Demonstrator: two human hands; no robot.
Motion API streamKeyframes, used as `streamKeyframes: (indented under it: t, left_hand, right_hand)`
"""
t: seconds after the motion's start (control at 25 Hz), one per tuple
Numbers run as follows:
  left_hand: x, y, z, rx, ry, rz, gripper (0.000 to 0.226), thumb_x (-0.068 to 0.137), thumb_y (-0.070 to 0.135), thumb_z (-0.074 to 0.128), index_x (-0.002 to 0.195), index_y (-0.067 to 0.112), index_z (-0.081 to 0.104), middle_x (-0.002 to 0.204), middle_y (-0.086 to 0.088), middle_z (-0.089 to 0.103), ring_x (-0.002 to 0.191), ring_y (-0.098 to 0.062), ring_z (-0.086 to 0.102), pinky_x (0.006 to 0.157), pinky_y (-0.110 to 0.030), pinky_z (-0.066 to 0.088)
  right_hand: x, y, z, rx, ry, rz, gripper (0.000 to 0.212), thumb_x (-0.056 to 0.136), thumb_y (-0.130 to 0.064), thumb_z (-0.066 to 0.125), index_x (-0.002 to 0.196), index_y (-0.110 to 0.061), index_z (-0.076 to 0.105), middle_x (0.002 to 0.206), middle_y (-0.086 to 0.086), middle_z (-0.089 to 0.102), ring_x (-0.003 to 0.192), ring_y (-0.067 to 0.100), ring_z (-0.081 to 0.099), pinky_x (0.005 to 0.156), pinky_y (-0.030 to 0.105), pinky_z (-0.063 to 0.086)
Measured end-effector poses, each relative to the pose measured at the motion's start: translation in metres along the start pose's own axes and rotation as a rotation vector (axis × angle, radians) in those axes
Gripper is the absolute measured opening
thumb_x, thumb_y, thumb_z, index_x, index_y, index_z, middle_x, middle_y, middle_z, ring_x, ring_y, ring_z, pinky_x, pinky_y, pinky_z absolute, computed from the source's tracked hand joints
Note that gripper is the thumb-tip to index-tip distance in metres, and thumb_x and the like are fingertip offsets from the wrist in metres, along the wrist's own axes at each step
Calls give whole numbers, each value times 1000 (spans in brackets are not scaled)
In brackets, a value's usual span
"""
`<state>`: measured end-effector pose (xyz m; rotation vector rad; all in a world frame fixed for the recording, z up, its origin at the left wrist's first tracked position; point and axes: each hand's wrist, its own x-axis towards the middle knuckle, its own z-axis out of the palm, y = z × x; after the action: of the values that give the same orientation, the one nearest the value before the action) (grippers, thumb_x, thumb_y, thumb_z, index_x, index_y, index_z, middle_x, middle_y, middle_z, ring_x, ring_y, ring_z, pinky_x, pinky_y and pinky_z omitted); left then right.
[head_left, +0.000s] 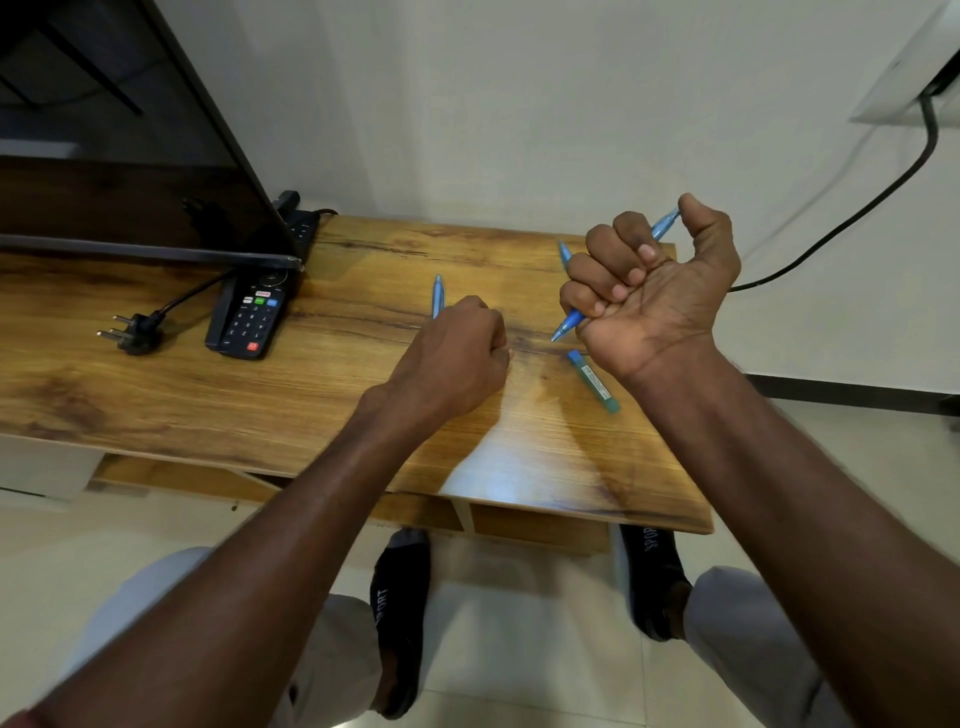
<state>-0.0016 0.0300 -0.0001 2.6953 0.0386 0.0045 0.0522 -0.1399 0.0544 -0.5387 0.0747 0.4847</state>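
**Fingers (605, 249) of the right hand (660, 306) clenched round a blue pen (569, 322)**

Right hand: raised above the table (363, 415), palm turned to the camera, forearm rising from the lower right. All four fingers curl into the palm round the blue pen. The thumb stands upright and presses the pen's far end. The pen runs slantwise through the fist. Its tip pokes out low on the left and its other end shows between forefinger and thumb.

Left hand (457, 353): lowered to the table top, back uppermost, fingers curled under. Whether they hold anything is hidden.

Second pen (439, 296): blue, lying on the table and pointing away. Its near end disappears behind the left knuckles. Gripped or merely beside them, cannot tell.

Third pen (565, 254): blue, only a short part showing just behind the right knuckles. Held or lying on the table, cannot tell.

Fourth pen (597, 382): blue-green with a white label, flat on the table just below the raised right wrist, slanting toward the near right edge.

Surroundings, left half of the table:
- screen (130, 130), dark, on a stand
- remote (249, 317), black, leaning at the screen's foot
- plug (130, 332) on a black lead, well apart from the pens
- power strip (298, 221) at the back edge

Other surroundings:
- cable (883, 197), black, hanging along the wall on the right
- socks (400, 597), dark, on the pale tiled floor below
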Motion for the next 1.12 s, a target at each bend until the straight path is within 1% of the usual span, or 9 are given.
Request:
streamKeyframes:
  t: [0.12,0.24,0.32,0.44,0.52,0.64,0.84,1.04,1.12]
  left_hand:
    - [0,-1,1,3,-1,3,16,100,27,67,106,14,72,113,-2,64,97,-16,60,78,-29,40]
    - [1,-2,2,3,2,7,15,100,27,67,105,14,73,113,-1,64,95,-15,59,77,-28,40]
    - [1,-3,3,6,4,6,14,99,27,68,104,15,73,112,-1,64,95,-15,59,76,-28,40]
    - [2,-3,4,6,4,8,15,99,28,68,104,15,73,112,-1,64,96,-16,61,78,-31,47]
    - [2,-4,3,4,6,13,16,99,29,68,104,15,73,111,-1,64,96,-17,62,80,-33,51]
    - [2,-4,3,-1,13,14,16,99,29,68,103,15,74,110,-1,65,94,-17,62,79,-32,48]
    - [3,-3,3,7,11,8,17,99,30,68,104,14,74,108,-1,65,94,-17,61,78,-31,47]
    - [3,-3,3,4,13,11,17,100,30,67,104,15,74,107,-1,65,94,-17,61,78,-31,46]
    - [3,-3,3,10,11,9,17,100,30,67,104,15,74,107,-1,65,94,-18,62,78,-32,47]
  right_hand:
    - [-1,1,0,8,-1,-5,50,96,-53,32,58,-21,30,56,-6,15,44,11,17,46,25,17]
    - [0,0,0,52,19,-15,51,97,-54,35,59,-20,32,59,-7,15,44,11,19,46,25,17]
    - [1,0,-1,54,39,-17,50,97,-53,35,59,-21,32,57,-7,16,44,11,18,46,25,15]
    - [1,0,-2,13,45,-15,48,95,-51,34,57,-22,30,52,-7,19,43,11,16,45,25,15]
    - [1,1,-1,-5,43,-23,48,95,-53,35,58,-22,31,54,-7,17,44,11,16,45,25,16]
    - [0,1,-2,5,60,-26,48,96,-54,37,62,-21,31,61,-6,14,47,12,16,48,26,15]
    - [0,0,-2,-4,61,-45,48,95,-52,34,58,-21,30,52,-6,18,44,12,16,46,25,16]
    - [0,1,1,-49,14,-22,47,97,-54,36,63,-21,31,59,-6,15,47,12,15,49,28,13]
    - [-1,1,1,-56,14,-20,47,96,-53,34,61,-21,30,57,-6,15,46,12,15,48,27,13]
